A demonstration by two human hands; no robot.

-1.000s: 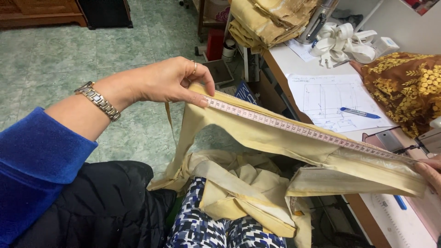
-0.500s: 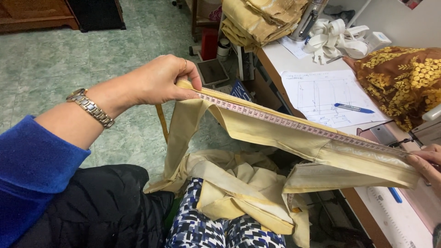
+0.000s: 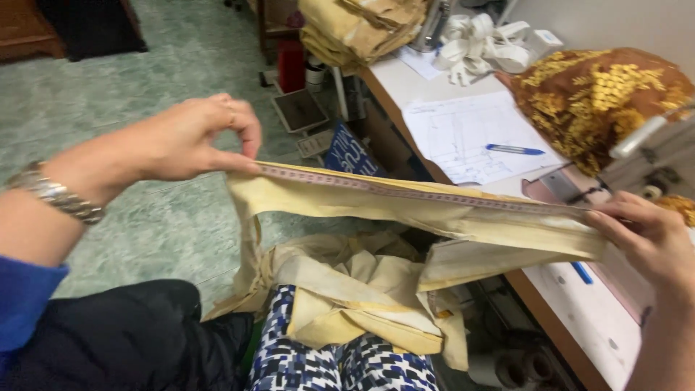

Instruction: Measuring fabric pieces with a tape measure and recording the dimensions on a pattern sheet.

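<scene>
Tape (image 3: pixel 405 192) and cloth edge (image 3: pixel 434 217) are pinched taut above the lap between left hand (image 3: pixel 181 141) and right hand (image 3: pixel 644 239) fingers; a misreading is judged likely if either pinch slips.

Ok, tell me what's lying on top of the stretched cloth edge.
A tape measure runs along the top edge of the cloth, pinched by the left hand and the right hand. Fingers cover both tape ends.
</scene>
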